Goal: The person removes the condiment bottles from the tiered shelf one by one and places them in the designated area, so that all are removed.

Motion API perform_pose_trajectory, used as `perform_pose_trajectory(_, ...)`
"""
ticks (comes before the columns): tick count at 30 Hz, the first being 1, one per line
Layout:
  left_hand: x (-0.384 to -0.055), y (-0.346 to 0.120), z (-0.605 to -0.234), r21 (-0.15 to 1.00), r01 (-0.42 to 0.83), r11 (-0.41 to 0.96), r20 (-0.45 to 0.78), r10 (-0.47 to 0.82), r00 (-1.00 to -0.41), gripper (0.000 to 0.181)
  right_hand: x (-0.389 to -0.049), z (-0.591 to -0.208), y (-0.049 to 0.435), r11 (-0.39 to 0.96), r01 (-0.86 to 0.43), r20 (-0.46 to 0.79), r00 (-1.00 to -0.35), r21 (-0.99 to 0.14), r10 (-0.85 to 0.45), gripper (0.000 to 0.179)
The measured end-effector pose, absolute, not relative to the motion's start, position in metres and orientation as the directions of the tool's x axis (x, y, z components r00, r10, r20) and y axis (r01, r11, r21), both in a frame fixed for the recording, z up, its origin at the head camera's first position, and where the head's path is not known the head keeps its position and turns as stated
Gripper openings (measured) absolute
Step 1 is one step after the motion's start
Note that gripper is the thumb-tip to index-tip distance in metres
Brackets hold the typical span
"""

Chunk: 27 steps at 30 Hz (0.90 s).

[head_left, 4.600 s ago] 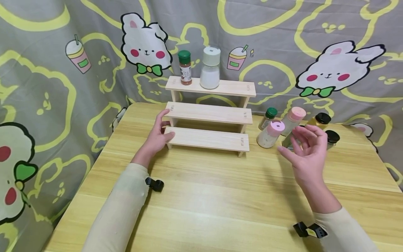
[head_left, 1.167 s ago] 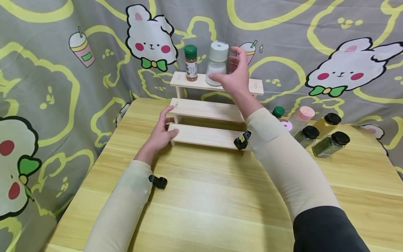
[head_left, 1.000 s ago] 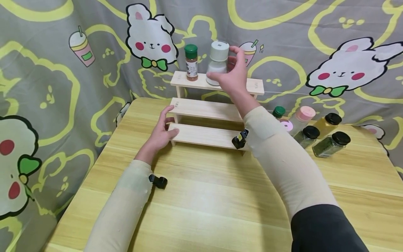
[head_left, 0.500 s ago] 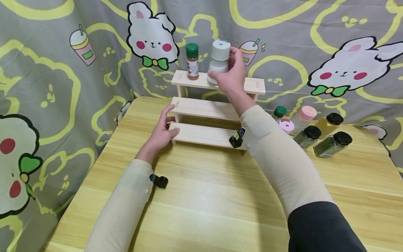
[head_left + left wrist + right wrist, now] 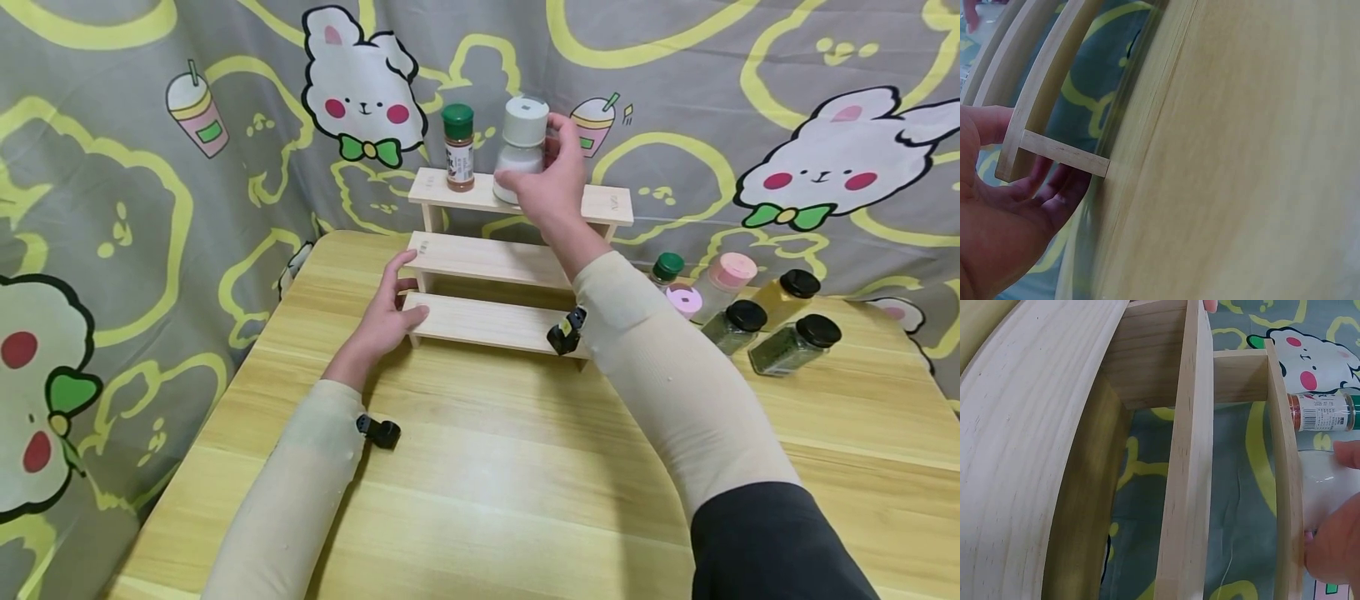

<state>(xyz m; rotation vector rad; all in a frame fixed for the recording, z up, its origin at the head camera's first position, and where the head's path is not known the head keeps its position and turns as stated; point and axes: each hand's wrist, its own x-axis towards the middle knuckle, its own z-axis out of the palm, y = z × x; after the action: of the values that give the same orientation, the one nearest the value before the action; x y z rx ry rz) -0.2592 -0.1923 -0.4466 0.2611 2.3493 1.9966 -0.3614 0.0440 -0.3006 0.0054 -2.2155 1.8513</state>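
A three-tier wooden rack (image 5: 480, 257) stands at the back of the table. My left hand (image 5: 381, 323) grips its left end, thumb on the lowest shelf; in the left wrist view the fingers (image 5: 1063, 194) lie behind the end leg. On the top shelf, my right hand (image 5: 557, 190) holds a white-capped glass jar (image 5: 526, 123) of white contents, its thumb across the front and fingers round the right side. The jar stands upright close to the shelf. Left of it is a green-capped spice shaker (image 5: 459, 154) with reddish contents and a printed label (image 5: 1322, 412).
Right of the rack, several jars stand grouped on the table (image 5: 465, 500): a green-capped one (image 5: 667, 267), two pink-capped ones (image 5: 732, 271), a yellow one with a black cap (image 5: 780, 296) and two black-capped jars (image 5: 787, 350) of green contents. A patterned curtain (image 5: 660, 50) hangs behind.
My right hand has gone from above the grouped jars on the right to the top shelf, and its fingers have closed in round the white-capped jar. The left hand keeps its grip on the rack.
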Motion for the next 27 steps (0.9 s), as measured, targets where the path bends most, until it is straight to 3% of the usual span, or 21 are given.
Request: perform_pose_trajectory(27,-0.26,-0.193,-0.448,0.986,0.083,0.146,0.06,0.159,-0.985,0.084,-0.332,-0.302,0.052,0.192,-0.22,0.245,-0.962,-0.956,0.119,0.08)
